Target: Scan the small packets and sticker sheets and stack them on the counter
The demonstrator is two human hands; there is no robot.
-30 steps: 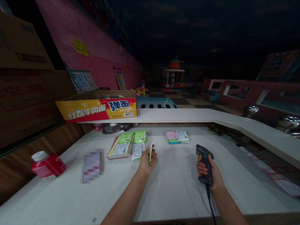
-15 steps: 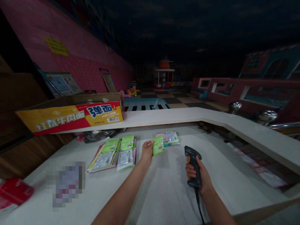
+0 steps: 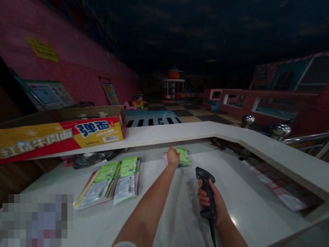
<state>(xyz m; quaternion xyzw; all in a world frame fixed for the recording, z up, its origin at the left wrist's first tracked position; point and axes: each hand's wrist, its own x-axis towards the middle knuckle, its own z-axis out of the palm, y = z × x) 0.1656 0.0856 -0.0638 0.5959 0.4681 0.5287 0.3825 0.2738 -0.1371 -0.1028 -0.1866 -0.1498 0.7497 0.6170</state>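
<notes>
A spread of packets [image 3: 108,180] lies untouched at the left of the counter [image 3: 252,192]. Farther along, a green packet [image 3: 183,155] is pinched in the left hand [image 3: 173,157] and laid on the small pile [image 3: 180,161], so release seems due. A barcode scanner [image 3: 207,193] is gripped firmly in the right hand [image 3: 213,206].

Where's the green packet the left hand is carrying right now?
In the head view, centre: the green packet lies atop the small far pile under the left hand, below the raised ledge.
</notes>
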